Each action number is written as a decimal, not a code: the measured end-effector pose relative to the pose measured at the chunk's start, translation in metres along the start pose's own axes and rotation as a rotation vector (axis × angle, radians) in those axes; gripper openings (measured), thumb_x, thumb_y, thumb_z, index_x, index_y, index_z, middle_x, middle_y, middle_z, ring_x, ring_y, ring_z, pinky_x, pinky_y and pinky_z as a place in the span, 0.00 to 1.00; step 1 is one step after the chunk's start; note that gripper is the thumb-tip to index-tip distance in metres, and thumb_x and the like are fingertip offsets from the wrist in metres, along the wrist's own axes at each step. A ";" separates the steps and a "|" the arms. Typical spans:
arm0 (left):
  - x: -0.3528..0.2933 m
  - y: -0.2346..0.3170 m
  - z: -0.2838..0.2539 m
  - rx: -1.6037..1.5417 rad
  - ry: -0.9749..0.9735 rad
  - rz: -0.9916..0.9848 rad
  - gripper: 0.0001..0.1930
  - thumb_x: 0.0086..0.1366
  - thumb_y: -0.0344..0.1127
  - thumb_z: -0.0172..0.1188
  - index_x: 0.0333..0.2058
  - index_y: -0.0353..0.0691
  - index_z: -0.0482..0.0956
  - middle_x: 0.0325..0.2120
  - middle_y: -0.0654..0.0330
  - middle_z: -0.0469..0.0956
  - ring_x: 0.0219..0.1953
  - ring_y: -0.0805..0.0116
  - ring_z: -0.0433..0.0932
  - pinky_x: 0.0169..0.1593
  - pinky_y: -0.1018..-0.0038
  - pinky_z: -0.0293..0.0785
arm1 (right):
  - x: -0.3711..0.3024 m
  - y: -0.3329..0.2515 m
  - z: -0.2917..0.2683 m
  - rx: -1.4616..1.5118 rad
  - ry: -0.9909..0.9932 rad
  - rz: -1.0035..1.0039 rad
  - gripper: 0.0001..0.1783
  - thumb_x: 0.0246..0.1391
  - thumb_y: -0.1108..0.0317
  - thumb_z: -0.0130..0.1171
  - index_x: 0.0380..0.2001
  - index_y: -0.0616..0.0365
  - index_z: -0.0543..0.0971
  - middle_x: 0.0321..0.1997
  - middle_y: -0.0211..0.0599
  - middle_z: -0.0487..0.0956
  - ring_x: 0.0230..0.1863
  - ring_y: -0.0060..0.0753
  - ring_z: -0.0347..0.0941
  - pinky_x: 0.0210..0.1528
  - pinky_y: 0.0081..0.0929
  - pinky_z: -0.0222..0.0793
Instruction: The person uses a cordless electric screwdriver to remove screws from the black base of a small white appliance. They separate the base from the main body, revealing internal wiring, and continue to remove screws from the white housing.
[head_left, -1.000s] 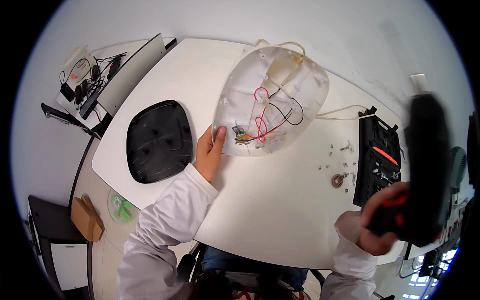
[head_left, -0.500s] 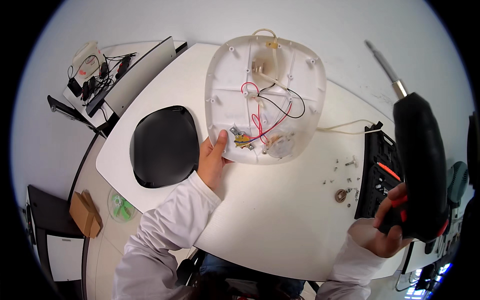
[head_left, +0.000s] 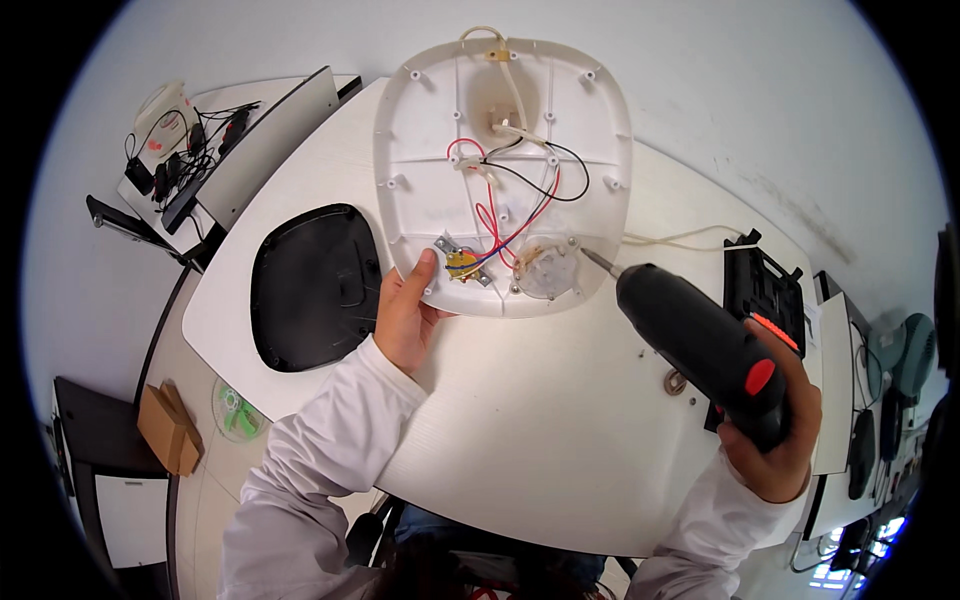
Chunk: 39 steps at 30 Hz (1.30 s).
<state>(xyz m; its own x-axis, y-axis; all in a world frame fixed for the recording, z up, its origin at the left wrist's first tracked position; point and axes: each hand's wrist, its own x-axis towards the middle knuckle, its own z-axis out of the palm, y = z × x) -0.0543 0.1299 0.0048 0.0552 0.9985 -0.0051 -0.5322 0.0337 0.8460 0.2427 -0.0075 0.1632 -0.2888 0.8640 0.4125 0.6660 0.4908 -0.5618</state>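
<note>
My left hand [head_left: 405, 315] grips the lower left edge of a white plastic housing [head_left: 420, 215], thumb on its inner side. The housing stands tilted up, its hollow ribbed inside facing me. Red, black and blue wires run across it to a brass-coloured switch [head_left: 462, 263] near my thumb. Right of the switch sits a round translucent part [head_left: 548, 272] with screws around its rim. In my right hand [head_left: 785, 440] is a black cordless screwdriver [head_left: 695, 335] with a red button. Its bit tip points at the upper right rim of the translucent part; I cannot tell whether they touch.
A black rounded cover [head_left: 315, 290] lies on the white table [head_left: 510, 430] at left. Beyond my right hand are a black tool case [head_left: 750, 275], a small brown ring [head_left: 675, 382] and a few loose screws. A pale cord [head_left: 680, 240] runs behind the housing toward the case.
The screwdriver has swung down and left, from pointing upward to aiming into the housing. My left hand has shifted the housing slightly left and up.
</note>
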 end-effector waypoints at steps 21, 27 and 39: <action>-0.004 0.004 0.004 -0.005 -0.038 -0.004 0.19 0.65 0.43 0.51 0.44 0.31 0.72 0.37 0.54 0.78 0.36 0.69 0.80 0.37 0.74 0.81 | 0.003 0.006 0.009 0.061 -0.008 0.063 0.38 0.31 0.79 0.60 0.53 0.71 0.65 0.43 0.53 0.76 0.40 0.38 0.77 0.47 0.24 0.67; -0.006 0.004 -0.001 -0.036 -0.042 0.007 0.19 0.65 0.41 0.51 0.45 0.30 0.70 0.38 0.54 0.78 0.37 0.68 0.80 0.38 0.72 0.81 | 0.005 0.009 0.013 0.064 -0.007 0.038 0.39 0.30 0.80 0.60 0.53 0.70 0.66 0.43 0.52 0.77 0.40 0.37 0.77 0.47 0.24 0.67; -0.005 0.004 -0.001 -0.107 -0.116 0.021 0.19 0.60 0.32 0.46 0.47 0.26 0.66 0.42 0.49 0.75 0.40 0.63 0.79 0.43 0.68 0.80 | 0.007 0.009 0.019 0.055 0.040 0.062 0.40 0.29 0.81 0.59 0.54 0.68 0.66 0.43 0.51 0.77 0.39 0.35 0.77 0.45 0.24 0.68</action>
<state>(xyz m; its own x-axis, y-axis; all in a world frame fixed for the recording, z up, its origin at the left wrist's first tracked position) -0.0575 0.1247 0.0080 0.1369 0.9874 0.0790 -0.6208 0.0234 0.7836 0.2339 0.0052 0.1474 -0.2194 0.8882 0.4036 0.6430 0.4428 -0.6249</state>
